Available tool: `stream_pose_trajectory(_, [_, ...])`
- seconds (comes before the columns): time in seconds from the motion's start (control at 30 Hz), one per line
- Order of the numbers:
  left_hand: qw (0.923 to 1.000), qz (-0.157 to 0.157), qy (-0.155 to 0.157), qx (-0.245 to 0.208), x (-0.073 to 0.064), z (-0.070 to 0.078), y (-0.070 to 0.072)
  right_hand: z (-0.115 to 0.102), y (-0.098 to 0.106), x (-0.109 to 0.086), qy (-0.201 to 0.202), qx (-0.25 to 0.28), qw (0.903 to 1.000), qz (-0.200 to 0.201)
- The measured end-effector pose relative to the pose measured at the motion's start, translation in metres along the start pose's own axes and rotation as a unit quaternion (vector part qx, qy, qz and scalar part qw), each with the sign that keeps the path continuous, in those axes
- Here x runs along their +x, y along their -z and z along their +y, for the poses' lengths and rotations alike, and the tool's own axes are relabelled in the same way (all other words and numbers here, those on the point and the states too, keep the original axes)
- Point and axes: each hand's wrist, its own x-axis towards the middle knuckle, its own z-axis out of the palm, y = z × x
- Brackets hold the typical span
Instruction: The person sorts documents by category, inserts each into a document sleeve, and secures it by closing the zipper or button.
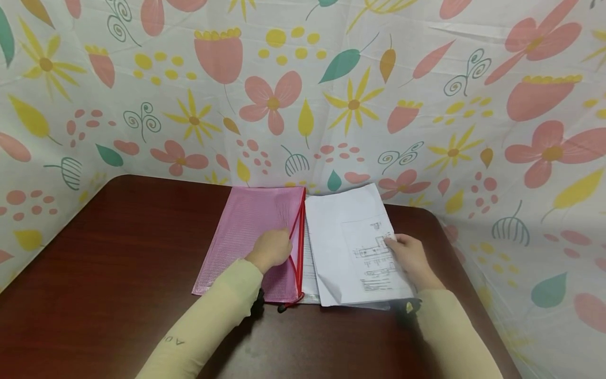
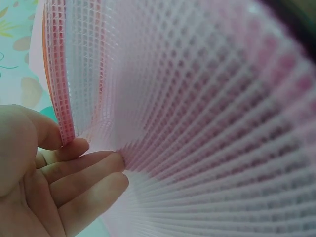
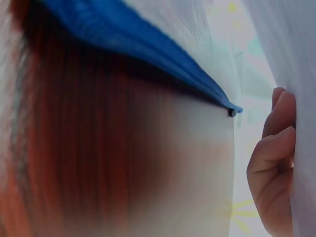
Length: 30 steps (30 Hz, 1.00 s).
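My left hand (image 1: 272, 248) pinches the red-zippered edge of a pink mesh zip pouch (image 1: 241, 221). The pouch mouth gapes a little along its right side. In the left wrist view, the thumb and index finger of the left hand (image 2: 64, 180) grip the mesh edge while the other fingers extend beside it. Just to the right, my right hand (image 1: 415, 260) holds a few white papers (image 1: 338, 237) by their right edge, thumb on top; the top sheet bears a printed diagram. From the right wrist, the fingers (image 3: 276, 163) curl behind the sheets (image 3: 307, 113).
A whitish mesh pouch (image 1: 310, 279) lies partly hidden under the papers and the pink pouch. A blue zipper edge (image 3: 148, 52) shows in the right wrist view. The dark brown table (image 1: 118, 252) meets a flower-printed cloth (image 1: 350, 68) at the back and sides.
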Motion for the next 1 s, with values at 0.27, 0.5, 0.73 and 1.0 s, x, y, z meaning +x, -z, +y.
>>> stream_pose_trajectory(0.27, [0.9996, -0.022, -0.002, 0.016, 0.002, 0.006, 0.003, -0.005, -0.006, 0.004, 0.018, -0.007, 0.9997, -0.013])
stream_pose_trajectory(0.5, [0.9996, -0.015, -0.006, 0.021, 0.003, 0.006, 0.0, -0.015, -0.014, 0.006, 0.026, -0.009, 0.9996, -0.011])
stream_pose_trajectory(0.73, [0.9994, -0.014, -0.002, 0.032, 0.003, 0.006, 0.0, -0.029, -0.023, 0.009, 0.037, 0.006, 0.9993, 0.006])
stream_pose_trajectory(1.0, [0.9988, -0.002, -0.012, 0.046, 0.004, 0.005, -0.002, -0.035, -0.033, 0.012, 0.052, 0.022, 0.9978, 0.035])
